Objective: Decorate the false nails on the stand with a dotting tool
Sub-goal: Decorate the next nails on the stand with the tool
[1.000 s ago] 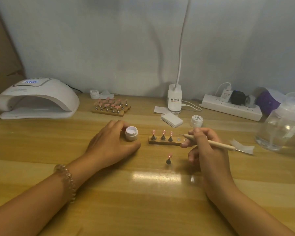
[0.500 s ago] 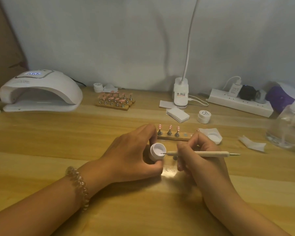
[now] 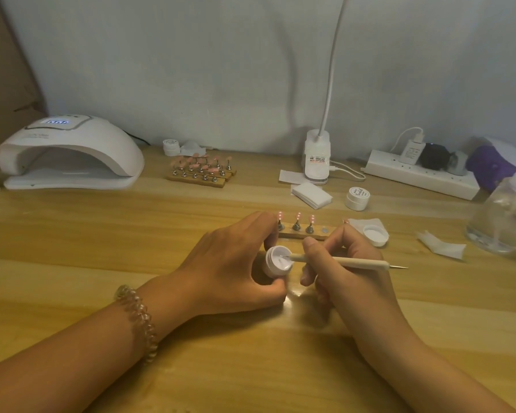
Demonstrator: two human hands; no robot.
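Loading gel onto the tip looks to be the step in hand. The left hand (image 3: 230, 263) grips a small round white pot of white gel (image 3: 276, 262), with the thumb underneath and the fingers curled over its far side, tipping its mouth toward the right hand (image 3: 349, 281). That hand pinches a slim cream-handled dotting tool with metal tips (image 3: 340, 261) near its front end, and the forward tip sits inside the pot.

To do this well, I would touch only the very end of the tip to the gel and lift it straight out, so that one small bead clings. A deep plunge would likely coat the shank and leave a blob. Bracing both hands on the pale wooden table (image 3: 102, 234) should keep the tip steady.

The narrow wooden stand (image 3: 303, 235) lies just behind both hands, and the left fingers hide its left end. Three pink false nails with white dots (image 3: 298, 216) stand upright on metal cones along it, and a spot at its right end is bare. The tool's tip is near the stand but apart from it, on the near side.
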